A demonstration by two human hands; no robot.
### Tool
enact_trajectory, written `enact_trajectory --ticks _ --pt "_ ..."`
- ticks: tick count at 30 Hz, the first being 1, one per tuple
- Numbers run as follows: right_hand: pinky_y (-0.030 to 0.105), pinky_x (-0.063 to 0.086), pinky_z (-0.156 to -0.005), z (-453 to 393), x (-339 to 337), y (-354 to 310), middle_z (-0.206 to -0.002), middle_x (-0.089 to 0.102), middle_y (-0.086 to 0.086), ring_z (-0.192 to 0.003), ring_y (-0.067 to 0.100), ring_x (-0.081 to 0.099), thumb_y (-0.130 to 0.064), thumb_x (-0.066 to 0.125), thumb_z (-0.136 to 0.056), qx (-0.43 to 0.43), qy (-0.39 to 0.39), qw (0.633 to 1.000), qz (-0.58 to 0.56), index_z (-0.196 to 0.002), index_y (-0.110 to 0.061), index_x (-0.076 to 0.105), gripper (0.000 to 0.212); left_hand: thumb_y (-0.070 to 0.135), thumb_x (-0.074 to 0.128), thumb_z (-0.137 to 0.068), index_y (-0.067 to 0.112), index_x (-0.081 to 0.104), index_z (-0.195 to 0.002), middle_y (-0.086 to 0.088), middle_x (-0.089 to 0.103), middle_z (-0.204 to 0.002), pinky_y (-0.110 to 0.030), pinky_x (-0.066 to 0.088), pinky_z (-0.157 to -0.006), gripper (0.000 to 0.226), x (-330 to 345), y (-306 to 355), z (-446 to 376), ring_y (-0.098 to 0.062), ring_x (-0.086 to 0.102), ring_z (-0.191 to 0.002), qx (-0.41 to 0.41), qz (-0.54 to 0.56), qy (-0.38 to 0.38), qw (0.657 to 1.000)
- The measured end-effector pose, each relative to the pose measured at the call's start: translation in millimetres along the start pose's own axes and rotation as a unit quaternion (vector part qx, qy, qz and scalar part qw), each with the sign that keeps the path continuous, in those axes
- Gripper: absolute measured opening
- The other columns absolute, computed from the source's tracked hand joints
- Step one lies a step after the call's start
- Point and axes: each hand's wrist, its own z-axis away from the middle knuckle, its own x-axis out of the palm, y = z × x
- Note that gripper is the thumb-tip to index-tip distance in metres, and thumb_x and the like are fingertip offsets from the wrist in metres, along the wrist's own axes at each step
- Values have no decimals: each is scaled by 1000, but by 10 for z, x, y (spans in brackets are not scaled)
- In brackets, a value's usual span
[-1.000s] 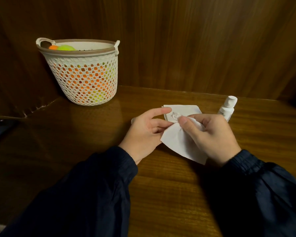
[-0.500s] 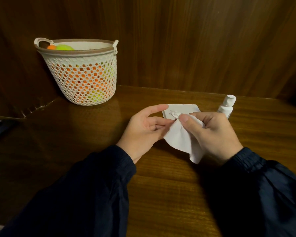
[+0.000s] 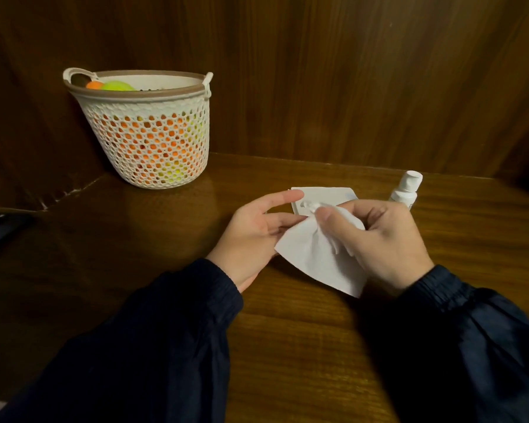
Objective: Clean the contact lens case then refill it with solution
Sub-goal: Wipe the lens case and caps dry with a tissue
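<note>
My right hand (image 3: 382,239) pinches a white tissue (image 3: 318,257) between thumb and fingers and presses its bunched tip against a small pale contact lens case (image 3: 308,205). Only a bit of the case shows above the tissue. My left hand (image 3: 254,236) holds the case from the left, with the index finger stretched out above it and the other fingers curled under the tissue. A small white solution bottle (image 3: 406,190) with its cap on stands upright just behind my right hand. Both hands hover over the wooden table (image 3: 287,346).
A flat white sheet or packet (image 3: 327,195) lies on the table behind the hands. A white mesh basket (image 3: 148,141) holding orange and green balls stands at the back left. A dark flat object (image 3: 0,230) lies at the left edge. Wooden walls close the back.
My right hand has turned a little with the tissue on the case, and the tissue's hanging corner has swung. My left hand holds nearly still.
</note>
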Motion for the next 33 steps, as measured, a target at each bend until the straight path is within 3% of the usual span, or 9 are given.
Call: enact_trajectory --ticks 4,6,8,11,14,20,26,31,33 --pt "26 58 -61 -12 -15 -14 -83 81 -5 -75 12 75 -47 73 -97 16 -2 999 -31 -83 -30 84 24 26 82 -72 28 59 -137 -3 81 -117 -27 63 -84 69 29 30 3 -17 76 -112 10 25 15 1000" --pt "31 63 -68 -19 -16 -17 -93 83 -6 -86 14 78 -43 70 -98 27 -8 998 -57 -92 -28 84 22 31 83 -70 27 63 -135 -2 79 -122 -33 62 -93 68 30 37 -1 -16 74 -117 10 21 32 999" --pt "30 64 -70 -27 -12 -12 -96 83 -5 -89 17 78 -43 69 -97 36 -9 996 -79 -96 -25 84 23 27 81 -83 18 69 -134 -1 78 -127 -40 59 -104 53 39 29 -4 -15 72 -121 -1 -4 41 999" --pt "18 59 -64 -19 7 -13 -89 82 -8 -83 9 76 -42 69 -97 32 -34 997 -54 -94 -26 83 22 26 70 -100 14 75 -128 -2 80 -121 -47 57 -107 31 39 4 12 -18 74 -118 -18 -18 52 998" --pt "12 50 -57 4 54 8 -78 78 -11 -70 0 68 -45 72 -96 14 -62 998 10 -86 -28 83 23 24 63 -105 17 76 -126 -4 81 -118 -47 60 -101 26 17 14 20 -22 76 -114 -12 -5 65 998" --pt "11 53 -63 -40 -19 23 -90 79 -17 -85 -4 70 -49 78 -90 -15 30 999 -38 -93 -35 84 16 18 67 -102 20 79 -118 -1 81 -116 -33 66 -79 20 23 -14 -7 -20 77 -110 -12 -1 90 996" --pt "19 60 -76 -7 27 16 -102 80 -20 -98 1 73 -44 85 -82 -38 21 999 -26 -100 -34 82 20 4 69 -100 16 75 -128 2 80 -121 -33 62 -96 32 16 -61 -15 -15 75 -116 36 -52 19 998" --pt "23 60 -72 -1 30 15 -101 73 -21 -91 6 69 -53 85 -79 -55 47 994 80 -116 -42 74 40 3 72 -97 32 74 -127 8 80 -121 -31 64 -89 42 34 -81 -29 -12 75 -115 31 -70 -9 997" --pt "23 59 -73 -8 32 29 -100 73 -27 -94 2 68 -56 82 -83 -61 36 991 109 -107 -43 76 27 4 73 -97 29 67 -139 8 79 -125 -33 64 -90 50 17 -81 -42 -12 74 -117 31 -68 -9 997"
